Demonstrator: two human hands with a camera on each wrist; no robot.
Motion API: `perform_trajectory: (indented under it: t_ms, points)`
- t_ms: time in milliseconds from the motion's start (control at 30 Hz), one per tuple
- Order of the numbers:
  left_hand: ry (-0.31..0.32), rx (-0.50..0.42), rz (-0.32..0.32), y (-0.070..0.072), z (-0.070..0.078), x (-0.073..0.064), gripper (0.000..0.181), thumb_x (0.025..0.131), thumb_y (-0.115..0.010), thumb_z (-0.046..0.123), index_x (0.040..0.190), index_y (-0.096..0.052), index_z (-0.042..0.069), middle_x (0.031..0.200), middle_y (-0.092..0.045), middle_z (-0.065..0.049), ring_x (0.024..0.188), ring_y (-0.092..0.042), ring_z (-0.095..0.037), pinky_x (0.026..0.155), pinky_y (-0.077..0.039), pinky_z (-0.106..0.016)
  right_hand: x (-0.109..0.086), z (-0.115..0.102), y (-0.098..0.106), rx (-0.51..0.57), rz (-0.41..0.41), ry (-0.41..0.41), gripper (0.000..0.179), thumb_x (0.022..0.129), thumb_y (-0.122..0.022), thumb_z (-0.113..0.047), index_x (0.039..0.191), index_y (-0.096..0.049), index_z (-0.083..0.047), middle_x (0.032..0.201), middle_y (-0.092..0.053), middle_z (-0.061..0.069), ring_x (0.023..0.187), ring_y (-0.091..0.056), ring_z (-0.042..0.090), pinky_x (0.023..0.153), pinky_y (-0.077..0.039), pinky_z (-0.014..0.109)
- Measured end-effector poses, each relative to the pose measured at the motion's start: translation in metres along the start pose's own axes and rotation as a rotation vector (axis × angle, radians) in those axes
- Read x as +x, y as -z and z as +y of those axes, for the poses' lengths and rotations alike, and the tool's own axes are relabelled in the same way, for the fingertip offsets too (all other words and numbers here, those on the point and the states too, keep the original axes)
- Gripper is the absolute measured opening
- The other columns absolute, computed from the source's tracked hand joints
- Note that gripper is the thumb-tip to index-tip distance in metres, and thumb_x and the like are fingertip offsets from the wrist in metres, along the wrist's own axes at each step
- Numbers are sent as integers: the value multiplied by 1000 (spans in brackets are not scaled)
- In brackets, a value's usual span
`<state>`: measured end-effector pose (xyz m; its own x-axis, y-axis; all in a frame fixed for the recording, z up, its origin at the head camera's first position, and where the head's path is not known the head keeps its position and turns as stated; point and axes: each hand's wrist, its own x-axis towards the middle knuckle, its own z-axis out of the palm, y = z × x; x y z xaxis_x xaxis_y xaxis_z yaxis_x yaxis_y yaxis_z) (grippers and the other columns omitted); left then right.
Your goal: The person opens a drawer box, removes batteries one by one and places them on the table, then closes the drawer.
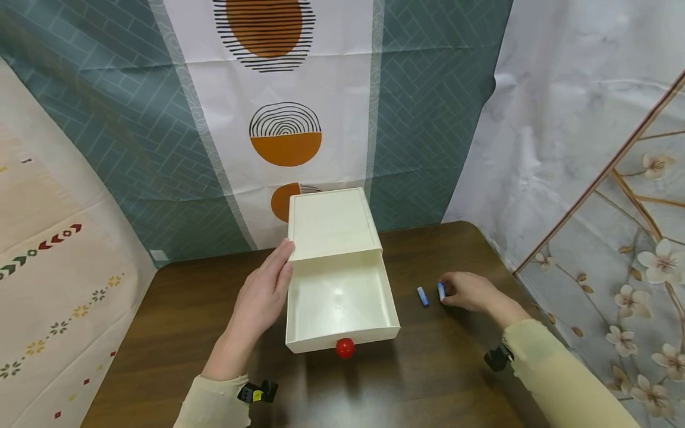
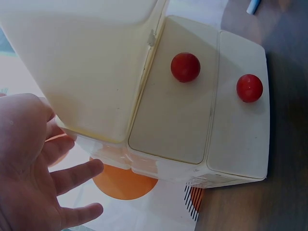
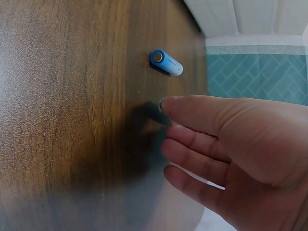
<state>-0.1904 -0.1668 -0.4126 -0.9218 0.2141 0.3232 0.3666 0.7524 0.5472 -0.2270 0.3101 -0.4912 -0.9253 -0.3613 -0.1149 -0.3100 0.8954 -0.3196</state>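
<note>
The right hand point(image 1: 471, 291) pinches a battery point(image 1: 441, 291) between thumb and fingertips, at the right part of the table point(image 1: 182, 321); from where I stand I can't tell if the battery is off the wood. The left hand point(image 1: 264, 291) grips nothing: its fingers lie extended along the left side of the cabinet point(image 1: 334, 223).

Patterned cloths point(image 1: 417, 119) hang behind the table and to both sides. The brown table has rounded far corners, and the white cabinet stands by the middle of its far edge. The top drawer point(image 1: 337, 297) is pulled out toward the near edge, its inside bare; the two drawers below it are closed. A red knob point(image 1: 345, 348) sits on the open front, and each lower front has its own.

Smallest is the other battery point(image 1: 423, 296), blue and white, lying on the table between the cabinet and the right hand, just beside the pinched one and well in from the right edge.
</note>
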Motion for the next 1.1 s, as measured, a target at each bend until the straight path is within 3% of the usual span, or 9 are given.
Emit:
perform_trajectory:
  t_ms: [233, 467, 567, 867, 1000, 1100]
  points:
    - [-3, -4, 0, 1, 0, 0, 52, 119, -51, 24, 170, -45, 13, 177, -38, -3, 156, -46, -38, 123, -39, -63, 10, 8, -4, 6, -36, 12, 41, 94, -88, -22, 124, -72, 2, 96, -72, 0, 88, -68, 19, 80, -59, 48]
    - [-1, -1, -2, 0, 0, 1, 52, 120, -49, 27, 171, -45, 14, 178, -37, -1, 156, -46, -38, 123, -39, -63, 46, 75, -53, -23, -19, 31, 46, 92, -89, -37, 126, -75, -9, 92, -68, -9, 82, -63, 11, 73, -55, 42]
    - [3, 1, -6, 0, 0, 1, 52, 120, -49, 28, 171, -44, 15, 178, -36, -1, 156, -46, -38, 123, -39, -63, 55, 88, -67, -15, -9, 48, 47, 92, -89, -37, 128, -75, -10, 92, -68, -10, 82, -63, 11, 71, -54, 41]
    - [0, 3, -3, 0, 0, 1, 52, 120, -48, 28, 171, -44, 14, 178, -37, -2, 156, -46, -38, 123, -40, -63, 43, 52, -38, 26, -56, 97, 48, 97, -86, -31, 135, -72, -6, 94, -72, -4, 84, -66, 14, 72, -57, 43]
    - [3, 2, -2, 0, 0, 1, 53, 120, -49, 28, 171, -45, 14, 178, -37, -3, 156, -46, -39, 123, -40, -64, 49, 64, -51, 31, -39, 111, 50, 96, -86, -35, 136, -72, -8, 93, -71, -8, 84, -65, 9, 72, -55, 40]
    - [4, 2, -1, 0, 0, 0, 53, 120, -49, 29, 171, -45, 15, 178, -37, -2, 156, -47, -39, 123, -40, -64, 41, 45, -41, 33, -43, 85, 47, 96, -87, -30, 135, -72, -8, 92, -69, -8, 82, -63, 10, 73, -55, 40]
